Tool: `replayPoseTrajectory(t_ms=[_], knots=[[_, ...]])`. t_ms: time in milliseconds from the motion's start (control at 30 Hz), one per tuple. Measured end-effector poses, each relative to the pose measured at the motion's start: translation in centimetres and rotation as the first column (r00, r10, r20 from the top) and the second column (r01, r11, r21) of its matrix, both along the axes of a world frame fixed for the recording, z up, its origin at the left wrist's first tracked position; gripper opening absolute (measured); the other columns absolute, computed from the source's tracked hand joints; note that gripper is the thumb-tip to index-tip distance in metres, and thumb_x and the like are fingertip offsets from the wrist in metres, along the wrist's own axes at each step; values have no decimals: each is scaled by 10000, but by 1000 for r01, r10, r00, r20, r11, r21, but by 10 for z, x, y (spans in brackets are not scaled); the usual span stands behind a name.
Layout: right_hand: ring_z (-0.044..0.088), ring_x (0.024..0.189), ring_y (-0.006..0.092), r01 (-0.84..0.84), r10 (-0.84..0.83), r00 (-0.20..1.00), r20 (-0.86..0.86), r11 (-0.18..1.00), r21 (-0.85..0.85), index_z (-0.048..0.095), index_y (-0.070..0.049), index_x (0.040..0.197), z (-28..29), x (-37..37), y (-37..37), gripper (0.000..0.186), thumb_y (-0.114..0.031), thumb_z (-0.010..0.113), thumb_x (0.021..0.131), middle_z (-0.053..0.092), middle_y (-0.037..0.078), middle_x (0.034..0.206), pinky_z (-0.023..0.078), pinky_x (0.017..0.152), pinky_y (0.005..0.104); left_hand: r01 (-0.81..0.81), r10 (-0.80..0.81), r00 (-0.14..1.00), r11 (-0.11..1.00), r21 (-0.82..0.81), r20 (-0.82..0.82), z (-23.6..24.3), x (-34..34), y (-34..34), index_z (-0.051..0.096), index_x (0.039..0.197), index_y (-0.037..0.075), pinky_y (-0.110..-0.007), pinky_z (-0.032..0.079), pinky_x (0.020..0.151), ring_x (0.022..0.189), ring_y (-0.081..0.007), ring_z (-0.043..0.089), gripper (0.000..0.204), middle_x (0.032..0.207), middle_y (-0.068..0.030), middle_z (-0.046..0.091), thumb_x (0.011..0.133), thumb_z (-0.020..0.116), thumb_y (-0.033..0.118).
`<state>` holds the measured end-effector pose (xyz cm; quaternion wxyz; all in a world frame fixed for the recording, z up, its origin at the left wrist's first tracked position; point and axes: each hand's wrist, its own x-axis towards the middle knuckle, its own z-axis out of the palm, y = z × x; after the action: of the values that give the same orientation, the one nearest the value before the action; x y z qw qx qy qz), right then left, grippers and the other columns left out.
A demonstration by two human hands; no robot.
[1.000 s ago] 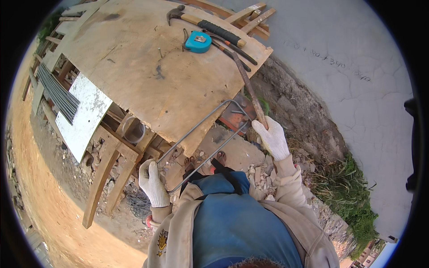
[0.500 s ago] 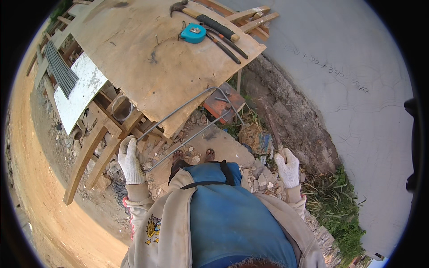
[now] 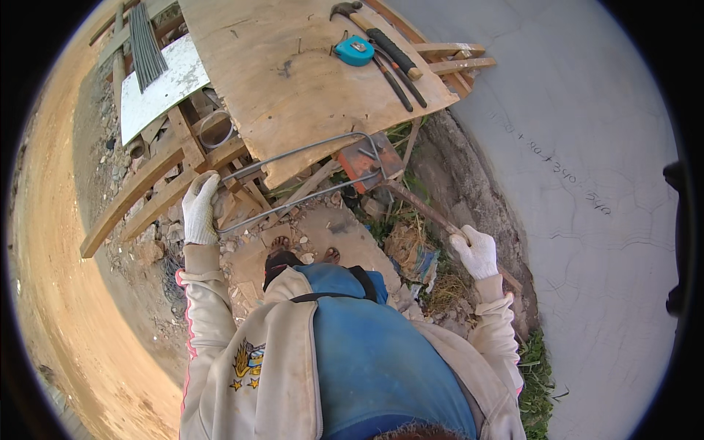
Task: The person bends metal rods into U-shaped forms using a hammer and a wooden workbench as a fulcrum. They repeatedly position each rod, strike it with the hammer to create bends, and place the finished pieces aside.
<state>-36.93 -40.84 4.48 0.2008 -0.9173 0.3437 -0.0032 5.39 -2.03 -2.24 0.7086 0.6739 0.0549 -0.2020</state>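
"What is pictured?"

"A grey rod (image 3: pixel 293 152), bent into a long, narrow loop, is held at its near end in the left hand (image 3: pixel 199 209)."

"And the bar (image 3: pixel 425 207)?"

"Straight and rusty brown, it is gripped aslant in the right hand (image 3: pixel 475 251), its tip at the rod's far end; contact cannot be confirmed."

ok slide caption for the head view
Gloved left hand holds a bent rod, right hand a bar, near a board.

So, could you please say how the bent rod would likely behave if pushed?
The bent rod is probably stiff, since its long sides look straight. Being thin, it seems light for its length. The left hand holds one end, so it may pivot there.
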Motion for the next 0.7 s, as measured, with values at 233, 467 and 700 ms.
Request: replayPoseTrajectory(t_ms=[233, 467, 700], knots=[[563, 698, 479, -113, 113, 993, 13, 993, -34, 577, -37, 804, -6, 18, -34, 471, -469, 737, 902, 531, 232, 693, 449, 594, 470, -21, 21, 1000, 1000, -20, 21, -1, -2, -3, 732, 1176, 53, -222, 306, 485, 558, -36, 435, 251, 727, 63, 530, 979, 753, 207], [565, 688, 478, -180, 180, 984, -9, 979, -94, 566, -40, 792, 2, 29, -49, 476, -463, 765, 885, 523, 227, 678, 449, 589, 472, -21, 23, 999, 999, -47, 38, -10, 1, -2, 732, 1164, 55, -228, 306, 486, 553, -38, 431, 249, 724, 61, 529, 978, 752, 220], [570, 692, 469, -144, 141, 989, -31, 983, -117, 572, -46, 792, 2, 25, -41, 489, -485, 768, 883, 530, 222, 683, 452, 591, 468, -37, 41, 998, 997, -72, 51, -5, -2, -4, 735, 1153, 56, -224, 307, 491, 572, -34, 439, 239, 737, 62, 540, 975, 757, 213]])
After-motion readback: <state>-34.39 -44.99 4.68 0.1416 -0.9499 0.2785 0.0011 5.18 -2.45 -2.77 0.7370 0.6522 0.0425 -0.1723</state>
